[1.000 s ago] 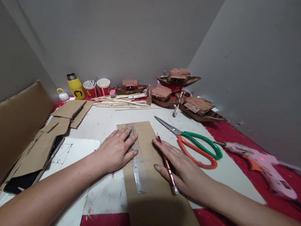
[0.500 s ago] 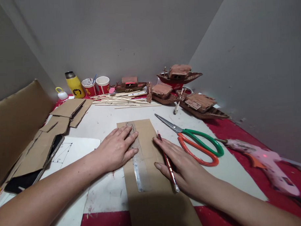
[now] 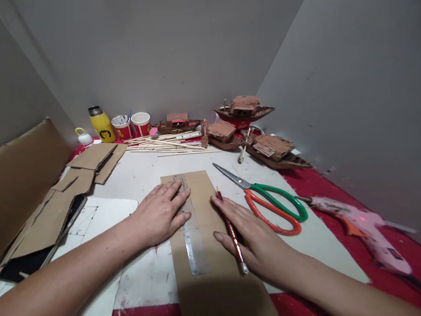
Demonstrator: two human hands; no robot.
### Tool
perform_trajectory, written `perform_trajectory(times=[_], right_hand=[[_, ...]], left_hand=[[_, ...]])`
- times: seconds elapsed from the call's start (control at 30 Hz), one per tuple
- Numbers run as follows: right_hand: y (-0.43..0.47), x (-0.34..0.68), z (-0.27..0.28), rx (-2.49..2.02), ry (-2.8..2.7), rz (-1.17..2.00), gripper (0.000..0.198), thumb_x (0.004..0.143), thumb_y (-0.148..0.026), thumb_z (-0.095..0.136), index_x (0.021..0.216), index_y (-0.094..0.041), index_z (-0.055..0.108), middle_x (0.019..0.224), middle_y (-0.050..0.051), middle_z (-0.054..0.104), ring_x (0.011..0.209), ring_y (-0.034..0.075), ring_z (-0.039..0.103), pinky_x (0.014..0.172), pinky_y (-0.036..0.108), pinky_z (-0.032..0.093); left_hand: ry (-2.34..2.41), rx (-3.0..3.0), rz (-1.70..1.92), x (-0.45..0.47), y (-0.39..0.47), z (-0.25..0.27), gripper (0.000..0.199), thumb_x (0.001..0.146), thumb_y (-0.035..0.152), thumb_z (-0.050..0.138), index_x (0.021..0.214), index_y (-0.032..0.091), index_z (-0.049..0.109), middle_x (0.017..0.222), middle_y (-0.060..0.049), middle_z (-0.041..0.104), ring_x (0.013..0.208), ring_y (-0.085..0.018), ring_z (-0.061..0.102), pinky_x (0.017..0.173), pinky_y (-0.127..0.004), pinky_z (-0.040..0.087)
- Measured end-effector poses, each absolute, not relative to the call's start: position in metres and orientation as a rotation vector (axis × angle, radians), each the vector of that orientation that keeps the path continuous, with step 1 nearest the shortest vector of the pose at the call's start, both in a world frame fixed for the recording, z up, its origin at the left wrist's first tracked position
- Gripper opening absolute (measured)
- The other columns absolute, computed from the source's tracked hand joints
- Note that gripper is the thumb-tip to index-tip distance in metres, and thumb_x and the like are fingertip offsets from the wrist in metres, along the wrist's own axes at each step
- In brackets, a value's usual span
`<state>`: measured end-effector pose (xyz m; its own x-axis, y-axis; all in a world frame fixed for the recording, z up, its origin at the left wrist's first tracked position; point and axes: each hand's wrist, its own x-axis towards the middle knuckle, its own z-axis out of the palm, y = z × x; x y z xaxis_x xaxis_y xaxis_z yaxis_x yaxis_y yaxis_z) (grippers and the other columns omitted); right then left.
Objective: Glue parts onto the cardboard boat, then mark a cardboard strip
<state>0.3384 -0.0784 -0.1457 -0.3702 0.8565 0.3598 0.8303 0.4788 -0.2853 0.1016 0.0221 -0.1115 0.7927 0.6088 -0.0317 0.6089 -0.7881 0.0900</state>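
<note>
My left hand lies flat with its fingers stretched over a clear ruler, pressing it onto a long strip of brown cardboard. The ruler runs lengthwise along the strip. A dark red pencil rests in my right hand, slanting across between thumb and fingers with its tip pointing away from me. That hand's edge rests at the strip's right side. Just beyond it lie open-bladed scissors with one green and one orange handle.
A pink glue gun with a lit red light lies at right. Brown model boats, thin wooden sticks, paper cups and a yellow bottle stand behind. Cardboard pieces partly cover a phone at left, beside a drawn sheet.
The whole view has shifted slightly, so things appear a little lower and farther left. Both hands, the ruler and the pencil keep practically the same places on the cardboard.
</note>
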Motion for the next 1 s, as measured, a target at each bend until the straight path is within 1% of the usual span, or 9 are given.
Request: perform_trajectory(times=[0.13,0.3,0.43,0.53,0.73,0.87,1.0], right_hand=[[-0.0776,0.3393,-0.1493,-1.388,-2.268,0.047,0.065,0.093,-0.030,0.051,0.151,-0.020,0.022,0.142,0.019,0.051,0.132,0.029,0.048,0.101,0.050,0.049],[-0.0761,0.3389,-0.1538,-1.388,-2.261,0.032,0.063,0.094,-0.033,0.050,0.150,-0.020,0.025,0.140,0.019,0.053,0.129,0.031,0.051,0.098,0.052,0.051],[-0.0761,0.3378,-0.1521,-1.381,-2.269,0.048,0.063,0.094,-0.033,0.050,0.150,-0.020,0.025,0.139,0.018,0.054,0.129,0.030,0.051,0.098,0.052,0.051],[-0.0763,0.3373,-0.1505,-1.390,-2.272,0.057,0.064,0.094,-0.032,0.050,0.151,-0.021,0.024,0.140,0.018,0.053,0.131,0.030,0.050,0.098,0.051,0.051],[-0.0769,0.3376,-0.1507,-1.396,-2.265,0.074,0.067,0.093,-0.029,0.051,0.152,-0.022,0.020,0.144,0.018,0.049,0.133,0.028,0.047,0.101,0.050,0.049],[-0.0773,0.3382,-0.1508,-1.388,-2.270,0.068,0.067,0.093,-0.029,0.051,0.152,-0.022,0.020,0.144,0.018,0.049,0.133,0.029,0.047,0.101,0.050,0.048],[-0.0773,0.3382,-0.1497,-1.385,-2.264,0.088,0.068,0.093,-0.029,0.051,0.153,-0.022,0.018,0.145,0.018,0.048,0.134,0.029,0.046,0.101,0.051,0.048]], left_hand=[[0.988,2.895,0.014,0.1012,0.0209,-0.1131,0.059,0.097,0.050,0.037,0.148,0.018,0.036,0.154,-0.018,0.033,0.139,-0.031,0.035,0.112,-0.047,0.028],[0.979,2.905,0.018,0.1007,0.0192,-0.1129,0.060,0.098,0.050,0.036,0.147,0.017,0.036,0.153,-0.018,0.033,0.139,-0.031,0.034,0.113,-0.045,0.027],[0.979,2.892,0.022,0.1000,0.0193,-0.1120,0.060,0.098,0.051,0.035,0.147,0.017,0.035,0.154,-0.017,0.032,0.139,-0.031,0.034,0.113,-0.045,0.027],[0.978,2.879,0.021,0.0999,0.0199,-0.1113,0.059,0.097,0.050,0.036,0.147,0.017,0.036,0.154,-0.018,0.033,0.139,-0.032,0.034,0.112,-0.046,0.027],[0.974,2.866,0.058,0.1004,0.0205,-0.1111,0.058,0.097,0.049,0.038,0.149,0.024,0.031,0.153,-0.015,0.034,0.139,-0.031,0.035,0.111,-0.047,0.029],[0.989,2.859,0.030,0.1010,0.0197,-0.1102,0.059,0.097,0.049,0.038,0.147,0.017,0.036,0.154,-0.018,0.034,0.139,-0.032,0.035,0.113,-0.047,0.027],[0.980,2.852,0.005,0.1003,0.0194,-0.1109,0.060,0.098,0.049,0.036,0.148,0.015,0.035,0.155,-0.018,0.031,0.140,-0.031,0.032,0.113,-0.047,0.026]])
